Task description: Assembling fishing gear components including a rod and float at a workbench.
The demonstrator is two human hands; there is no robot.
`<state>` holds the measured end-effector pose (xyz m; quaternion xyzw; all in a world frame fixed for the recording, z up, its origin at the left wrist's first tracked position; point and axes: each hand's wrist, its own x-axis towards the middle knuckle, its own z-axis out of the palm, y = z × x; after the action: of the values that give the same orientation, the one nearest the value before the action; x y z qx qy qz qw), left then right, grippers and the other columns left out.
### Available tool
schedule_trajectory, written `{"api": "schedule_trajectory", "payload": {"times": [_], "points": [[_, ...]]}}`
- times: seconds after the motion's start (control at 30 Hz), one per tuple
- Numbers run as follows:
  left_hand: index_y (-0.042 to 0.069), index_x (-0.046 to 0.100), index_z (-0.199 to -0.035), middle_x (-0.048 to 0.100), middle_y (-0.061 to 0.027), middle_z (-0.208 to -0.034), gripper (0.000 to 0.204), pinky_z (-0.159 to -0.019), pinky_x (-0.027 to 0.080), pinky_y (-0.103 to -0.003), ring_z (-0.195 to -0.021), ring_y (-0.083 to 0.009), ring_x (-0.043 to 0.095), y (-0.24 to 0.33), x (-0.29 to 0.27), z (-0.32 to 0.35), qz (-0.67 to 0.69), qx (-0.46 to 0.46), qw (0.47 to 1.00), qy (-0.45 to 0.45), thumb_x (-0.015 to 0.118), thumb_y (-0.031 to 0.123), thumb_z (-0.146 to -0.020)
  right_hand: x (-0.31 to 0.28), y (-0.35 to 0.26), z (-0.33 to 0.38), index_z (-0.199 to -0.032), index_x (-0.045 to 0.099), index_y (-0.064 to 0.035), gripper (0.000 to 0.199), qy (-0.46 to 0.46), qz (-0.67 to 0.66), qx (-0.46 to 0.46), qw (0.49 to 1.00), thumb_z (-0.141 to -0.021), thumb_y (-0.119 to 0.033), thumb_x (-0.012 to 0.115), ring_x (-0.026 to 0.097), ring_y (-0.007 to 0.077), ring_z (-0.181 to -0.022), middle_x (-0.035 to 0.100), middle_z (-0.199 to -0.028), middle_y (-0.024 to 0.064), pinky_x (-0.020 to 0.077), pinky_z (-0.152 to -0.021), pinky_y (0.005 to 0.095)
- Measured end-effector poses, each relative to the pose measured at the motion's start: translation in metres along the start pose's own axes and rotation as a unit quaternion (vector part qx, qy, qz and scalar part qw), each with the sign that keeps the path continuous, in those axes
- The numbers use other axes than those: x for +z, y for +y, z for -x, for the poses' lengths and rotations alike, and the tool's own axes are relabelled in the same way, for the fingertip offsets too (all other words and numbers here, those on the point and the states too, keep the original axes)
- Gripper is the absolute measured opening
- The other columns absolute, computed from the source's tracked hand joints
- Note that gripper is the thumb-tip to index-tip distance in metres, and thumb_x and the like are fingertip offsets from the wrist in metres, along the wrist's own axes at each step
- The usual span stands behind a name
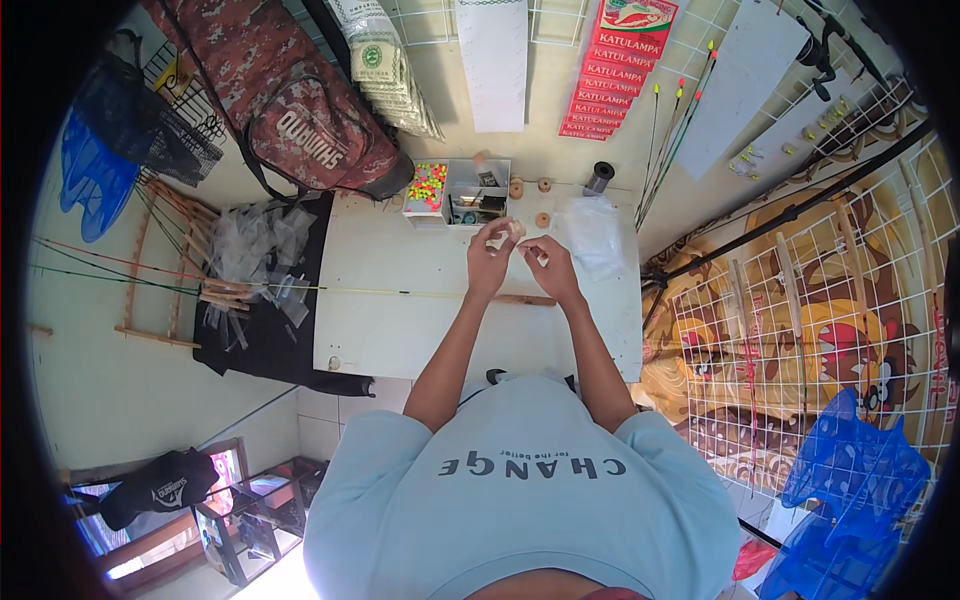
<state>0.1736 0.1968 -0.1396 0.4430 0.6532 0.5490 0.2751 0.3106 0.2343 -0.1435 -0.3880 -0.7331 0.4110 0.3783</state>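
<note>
The head view looks straight down on a white table (400, 330) with both bare forearms reaching up from the lower edge over its middle. The left hand (490, 255) is raised above the far half of the table, its fingers pinched together on a small pale spool (516, 229) held at the fingertips. The right hand (550, 262) sits just beside it, thumb and forefinger closed together near the spool; whether they grip a thread or some small piece is too small to tell. A long thin rod (400, 292) lies across the table from its left edge toward the hands. At the far edge stands a clear compartment box (478, 192), with a tray of bright coloured beads (427, 185) touching its left side. Three more small wooden spools (530, 187) rest near the box on the far edge, and a dark reel (598, 178) stands just beyond them toward the far right corner. A clear plastic bag (592, 232) lies by the right edge. A black cloth (262, 330) with a heap of clear plastic sleeves (250, 245) lies against the table's left edge. A camouflage bag (300, 110) leans beyond the far left corner.
</note>
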Motion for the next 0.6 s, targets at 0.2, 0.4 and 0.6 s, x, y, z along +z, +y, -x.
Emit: {"api": "schedule_trajectory", "payload": {"times": [0.2,0.4,0.6], "points": [[0.018,0.064,-0.113,0.063,-0.0033,-0.105,0.034,-0.08,0.045,-0.031,-0.094,-0.021,0.053,-0.006,-0.005,0.004,-0.144,0.081,0.986,0.003,0.066,0.012,-0.08,-0.003,-0.007,-0.003,-0.092,0.066,-0.0052,0.01,0.011,0.075,-0.033,0.997,-0.083,-0.009,0.062,0.058,0.0212,-0.073,0.057,-0.079,0.0086,0.046,-0.068,0.0326],[0.019,0.065,-0.114,0.063,-0.0042,-0.102,0.036,-0.089,0.042,-0.034,-0.099,-0.0266,0.049,0.003,-0.011,0.003,-0.292,0.149,0.941,-0.088,0.06,0.005,-0.081,-0.003,0.0,-0.002,-0.089,0.065,-0.0068,0.008,0.059,0.157,-0.057,0.984,-0.084,-0.011,0.061,0.059,0.0254,-0.077,0.058,-0.082,0.008,0.0461,-0.069,0.0354],[0.017,0.064,-0.115,0.066,-0.0042,-0.103,0.036,-0.085,0.045,-0.033,-0.097,-0.0225,0.05,0.009,-0.016,0.0,-0.169,0.092,0.966,-0.175,0.059,0.004,-0.083,-0.005,0.003,0.001,-0.09,0.065,-0.006,0.009,0.096,0.145,-0.061,0.983,-0.084,-0.011,0.061,0.061,0.0278,-0.078,0.062,-0.085,0.0089,0.0483,-0.069,0.0357]]}}
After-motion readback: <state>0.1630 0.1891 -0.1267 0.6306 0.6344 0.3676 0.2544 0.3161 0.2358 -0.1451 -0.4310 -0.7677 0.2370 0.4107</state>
